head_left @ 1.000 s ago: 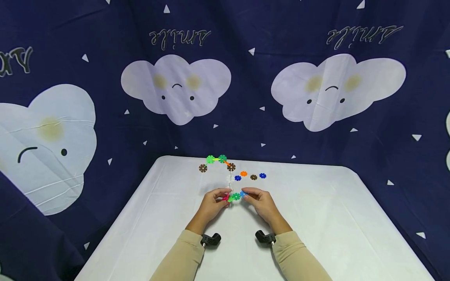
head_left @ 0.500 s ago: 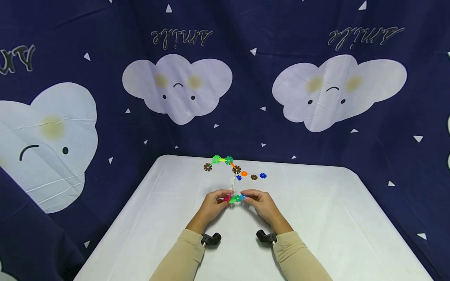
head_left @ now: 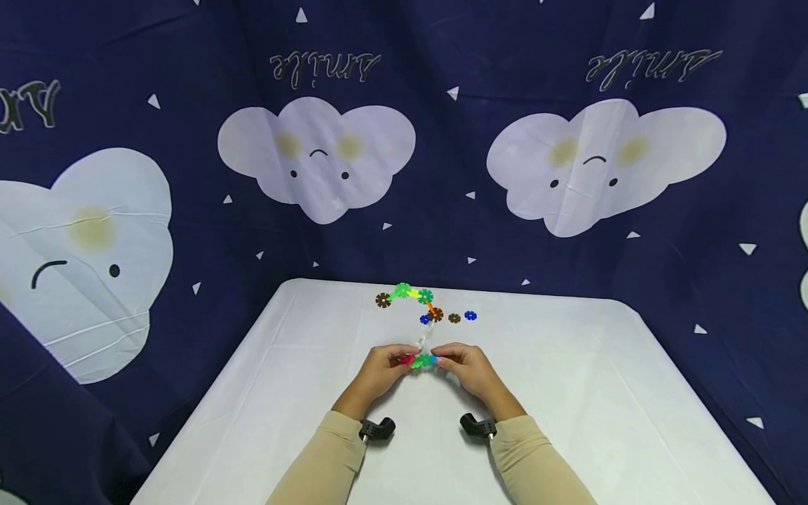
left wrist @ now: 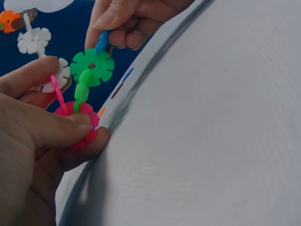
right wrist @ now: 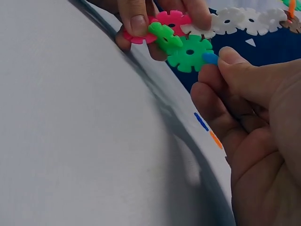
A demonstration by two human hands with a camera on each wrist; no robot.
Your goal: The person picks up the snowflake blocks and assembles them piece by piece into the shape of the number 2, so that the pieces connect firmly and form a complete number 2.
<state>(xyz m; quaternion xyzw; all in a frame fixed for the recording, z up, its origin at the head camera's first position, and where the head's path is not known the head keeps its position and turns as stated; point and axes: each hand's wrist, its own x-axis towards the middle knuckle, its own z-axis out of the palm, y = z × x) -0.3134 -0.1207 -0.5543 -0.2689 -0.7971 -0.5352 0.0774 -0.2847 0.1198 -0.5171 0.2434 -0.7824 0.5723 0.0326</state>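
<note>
A chain of interlocking plastic snowflake discs is held between both hands. My left hand pinches a pink disc between thumb and fingers. My right hand pinches a blue disc edge-on, right at the rim of a green disc. A light green disc joins the green one to the pink. Beyond the left fingers run white discs, then a brown disc. The chain's far end curves over a green disc to another brown disc.
Loose discs lie toward the back of the white table: a blue one, a brown one and another blue one. An orange disc shows in the right wrist view. A dark blue cloud-print cloth hangs behind.
The chain's far end has swung to the right and slightly down, and its brown disc now covers the loose orange disc in the head view. Both hands stay nearly in place.
</note>
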